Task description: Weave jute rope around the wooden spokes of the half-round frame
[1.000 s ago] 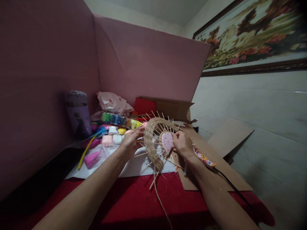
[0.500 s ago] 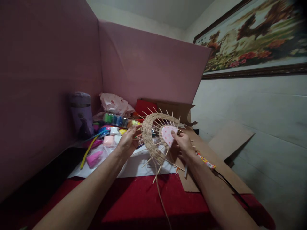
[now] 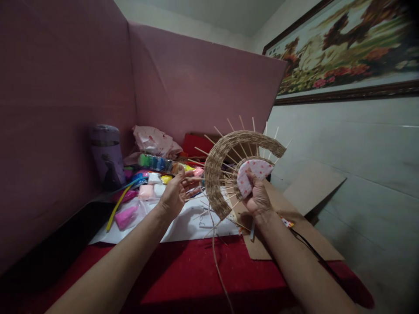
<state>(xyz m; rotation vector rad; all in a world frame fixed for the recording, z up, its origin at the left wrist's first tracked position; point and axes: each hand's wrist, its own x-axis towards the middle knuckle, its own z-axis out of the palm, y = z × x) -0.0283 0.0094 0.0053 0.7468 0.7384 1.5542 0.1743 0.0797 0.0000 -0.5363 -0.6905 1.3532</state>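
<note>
My right hand (image 3: pixel 258 198) grips a half-round woven fan (image 3: pixel 214 174), its thumb on a white half-circle with red dots (image 3: pixel 262 166) at the fan's centre. Thin sticks radiate from that centre, pass through a broad band of woven twine and stick out past its outer edge. My left hand (image 3: pixel 176 192) is open beside the fan's left side, fingers apart near the stick ends. Whether it touches them I cannot tell. From the band's lower end a loose strand of twine (image 3: pixel 216 261) hangs over the red cloth.
Packets of coloured clay (image 3: pixel 149 192) lie at the left on a white sheet (image 3: pixel 183 226), beside a purple tumbler (image 3: pixel 106 157). A cardboard sheet (image 3: pixel 314 240) with a cord lies at the right. Pink panels (image 3: pixel 203 78) stand behind and at the left.
The fan has risen, moved right and turned, with its face now more toward me. My left hand's fingers have come away from the band and spread.
</note>
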